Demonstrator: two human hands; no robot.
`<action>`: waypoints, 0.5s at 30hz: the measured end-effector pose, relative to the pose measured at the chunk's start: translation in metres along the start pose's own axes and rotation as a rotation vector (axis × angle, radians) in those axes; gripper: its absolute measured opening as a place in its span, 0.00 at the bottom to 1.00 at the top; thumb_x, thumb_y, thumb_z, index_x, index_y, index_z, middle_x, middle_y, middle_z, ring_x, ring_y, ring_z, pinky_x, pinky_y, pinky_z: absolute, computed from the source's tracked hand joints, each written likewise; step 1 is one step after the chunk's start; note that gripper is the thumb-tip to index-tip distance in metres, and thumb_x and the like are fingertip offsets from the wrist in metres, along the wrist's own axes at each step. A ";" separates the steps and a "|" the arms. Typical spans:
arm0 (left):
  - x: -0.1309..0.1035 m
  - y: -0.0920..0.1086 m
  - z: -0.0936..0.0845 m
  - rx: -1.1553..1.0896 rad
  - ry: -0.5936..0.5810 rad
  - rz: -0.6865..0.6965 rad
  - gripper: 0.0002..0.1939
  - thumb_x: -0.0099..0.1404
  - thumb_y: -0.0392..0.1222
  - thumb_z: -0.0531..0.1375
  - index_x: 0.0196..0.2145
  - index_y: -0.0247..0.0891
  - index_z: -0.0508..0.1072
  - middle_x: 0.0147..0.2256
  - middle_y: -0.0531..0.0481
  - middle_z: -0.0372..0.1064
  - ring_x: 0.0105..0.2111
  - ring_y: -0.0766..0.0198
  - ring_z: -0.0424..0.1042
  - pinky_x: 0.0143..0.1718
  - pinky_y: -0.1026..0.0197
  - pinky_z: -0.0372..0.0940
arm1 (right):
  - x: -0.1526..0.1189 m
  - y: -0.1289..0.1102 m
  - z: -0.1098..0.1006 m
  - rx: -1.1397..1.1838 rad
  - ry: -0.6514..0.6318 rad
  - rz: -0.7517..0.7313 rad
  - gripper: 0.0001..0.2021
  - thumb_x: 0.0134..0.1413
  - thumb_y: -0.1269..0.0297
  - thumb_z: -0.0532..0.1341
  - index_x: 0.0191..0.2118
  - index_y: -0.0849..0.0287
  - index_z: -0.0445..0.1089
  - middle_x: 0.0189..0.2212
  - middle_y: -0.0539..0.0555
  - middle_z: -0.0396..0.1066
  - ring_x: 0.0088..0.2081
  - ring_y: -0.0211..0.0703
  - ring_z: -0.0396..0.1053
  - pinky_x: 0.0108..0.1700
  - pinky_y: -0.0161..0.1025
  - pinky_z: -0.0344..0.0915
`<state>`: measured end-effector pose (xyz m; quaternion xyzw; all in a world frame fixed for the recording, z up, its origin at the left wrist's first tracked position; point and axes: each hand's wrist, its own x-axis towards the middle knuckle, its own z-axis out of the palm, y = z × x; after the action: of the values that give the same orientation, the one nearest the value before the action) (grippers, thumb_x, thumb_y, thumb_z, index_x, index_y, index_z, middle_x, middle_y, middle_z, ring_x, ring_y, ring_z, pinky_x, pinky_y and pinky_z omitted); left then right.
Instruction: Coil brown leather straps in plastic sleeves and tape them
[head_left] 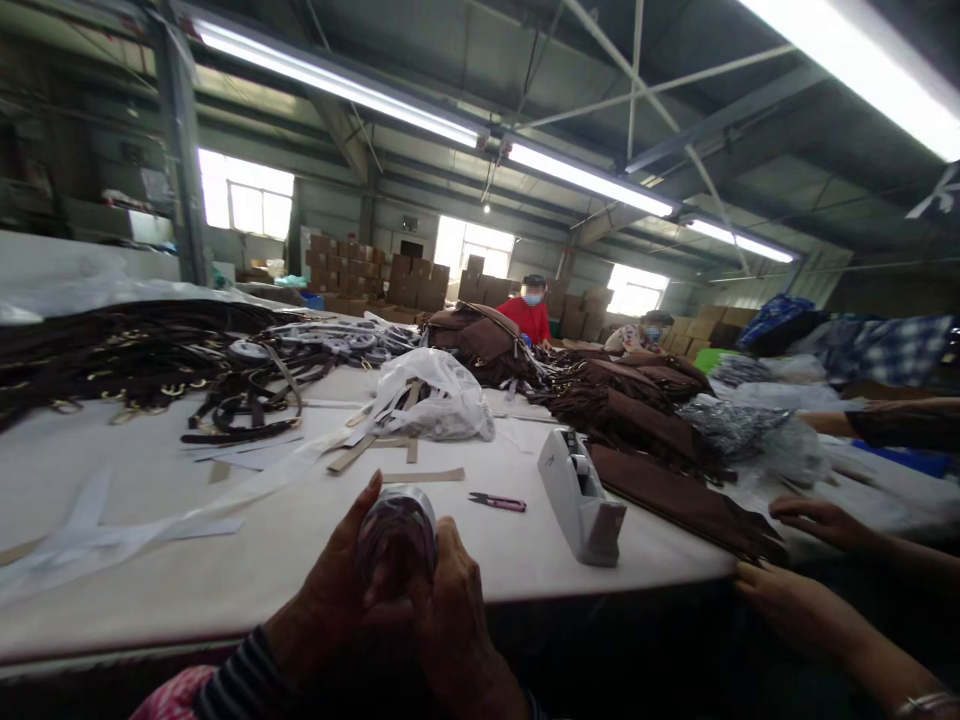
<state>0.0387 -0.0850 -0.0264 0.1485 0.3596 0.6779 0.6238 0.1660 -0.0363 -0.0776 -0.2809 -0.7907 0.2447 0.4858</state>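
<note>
Both my hands hold a shiny, rounded roll, seemingly clear tape (399, 515), at the front edge of the white table (300, 560). My left hand (334, 580) grips its left side, with a finger or thumb pointing up beside it. Around its right side, my right hand (456, 600) is wrapped. The roll's lower part is dark and blurred. To the right stands a grey tape dispenser (581, 500), and small pink-handled snips (499, 502) lie between it and my hands.
Strips spill from a clear plastic bag (442, 395) beyond my hands. Dark straps (150, 350) pile up at left. Brown bags (637, 420) cover the right, where another person's hands (802, 600) touch one. A person in red (527, 318) is across the table.
</note>
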 end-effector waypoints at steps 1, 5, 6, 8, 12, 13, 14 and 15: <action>-0.002 -0.003 -0.001 -0.009 0.027 -0.012 0.37 0.61 0.72 0.63 0.13 0.36 0.65 0.10 0.53 0.61 0.11 0.70 0.59 0.13 0.69 0.54 | -0.004 0.006 0.005 -0.042 0.027 -0.034 0.15 0.70 0.53 0.56 0.51 0.56 0.71 0.39 0.59 0.75 0.41 0.56 0.76 0.42 0.48 0.74; -0.002 -0.013 0.000 0.017 0.088 -0.022 0.41 0.61 0.78 0.56 0.11 0.38 0.62 0.08 0.52 0.56 0.08 0.69 0.54 0.11 0.67 0.49 | -0.012 0.022 0.014 -0.141 0.010 -0.077 0.12 0.71 0.57 0.53 0.50 0.55 0.70 0.35 0.57 0.75 0.35 0.52 0.75 0.39 0.46 0.75; -0.001 -0.013 0.001 0.026 0.104 0.001 0.41 0.61 0.78 0.56 0.11 0.37 0.63 0.08 0.53 0.56 0.08 0.70 0.54 0.11 0.67 0.49 | -0.011 0.023 0.013 -0.148 -0.004 -0.077 0.12 0.71 0.58 0.53 0.49 0.55 0.70 0.35 0.56 0.74 0.34 0.51 0.74 0.38 0.45 0.74; 0.001 -0.013 0.004 0.025 0.132 0.064 0.39 0.61 0.76 0.57 0.13 0.37 0.65 0.08 0.53 0.57 0.08 0.70 0.55 0.11 0.68 0.50 | -0.008 0.022 0.012 -0.153 -0.012 -0.085 0.11 0.71 0.60 0.52 0.48 0.54 0.69 0.35 0.56 0.74 0.34 0.50 0.74 0.37 0.44 0.73; 0.002 -0.005 0.017 0.021 0.164 0.174 0.34 0.64 0.70 0.61 0.18 0.36 0.68 0.11 0.53 0.63 0.09 0.69 0.58 0.11 0.68 0.53 | 0.010 0.016 0.005 -0.116 -0.008 -0.095 0.11 0.71 0.58 0.50 0.44 0.54 0.68 0.35 0.57 0.74 0.35 0.52 0.74 0.38 0.46 0.71; 0.002 -0.003 0.021 0.026 0.169 0.187 0.32 0.64 0.69 0.61 0.19 0.36 0.69 0.11 0.53 0.64 0.10 0.69 0.59 0.11 0.68 0.54 | 0.015 0.014 0.002 -0.083 -0.031 -0.088 0.11 0.71 0.58 0.50 0.42 0.55 0.67 0.34 0.56 0.74 0.34 0.51 0.74 0.37 0.45 0.70; 0.001 -0.002 0.024 0.029 0.166 0.195 0.31 0.65 0.67 0.61 0.20 0.36 0.70 0.12 0.53 0.65 0.10 0.69 0.60 0.12 0.68 0.55 | 0.021 0.011 -0.002 -0.042 -0.060 -0.085 0.12 0.71 0.58 0.49 0.40 0.55 0.67 0.33 0.55 0.73 0.33 0.50 0.73 0.36 0.45 0.70; -0.001 0.000 0.027 0.031 0.153 0.195 0.30 0.65 0.66 0.62 0.21 0.35 0.71 0.14 0.52 0.66 0.11 0.68 0.61 0.13 0.67 0.56 | 0.026 0.009 -0.006 0.005 -0.090 -0.093 0.12 0.71 0.57 0.49 0.39 0.55 0.66 0.32 0.55 0.73 0.32 0.49 0.72 0.36 0.44 0.69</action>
<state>0.0561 -0.0775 -0.0073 0.1402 0.4006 0.7389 0.5233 0.1639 -0.0114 -0.0647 -0.2315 -0.8233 0.2363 0.4612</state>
